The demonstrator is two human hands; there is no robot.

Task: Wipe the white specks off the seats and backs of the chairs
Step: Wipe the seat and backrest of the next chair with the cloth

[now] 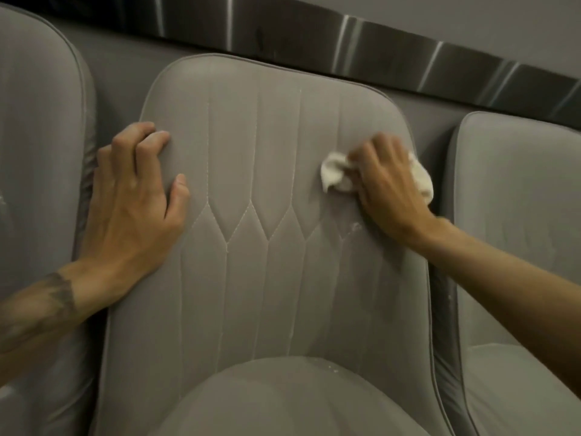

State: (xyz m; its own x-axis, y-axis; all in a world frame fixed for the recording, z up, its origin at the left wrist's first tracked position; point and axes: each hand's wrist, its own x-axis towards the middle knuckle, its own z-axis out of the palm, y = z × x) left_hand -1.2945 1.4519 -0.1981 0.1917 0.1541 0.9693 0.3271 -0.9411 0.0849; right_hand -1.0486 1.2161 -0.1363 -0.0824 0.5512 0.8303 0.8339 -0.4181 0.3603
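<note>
Cloth (333, 176), white and crumpled, is bunched in the right hand (388, 187), whose curled fingers press it against the chair back (267, 171) near its right edge, with white specks (355, 228) just below. The left hand (135, 202) clutches the back's left edge, fingers bent.

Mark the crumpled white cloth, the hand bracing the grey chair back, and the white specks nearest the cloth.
Crumpled white cloth (334, 173): head view, its exposed bunched end.
Left hand (135, 196): head view, back of the hand.
White specks (355, 227): head view, smear on grey stitched chair back (267, 152) below right hand (386, 180).
</note>
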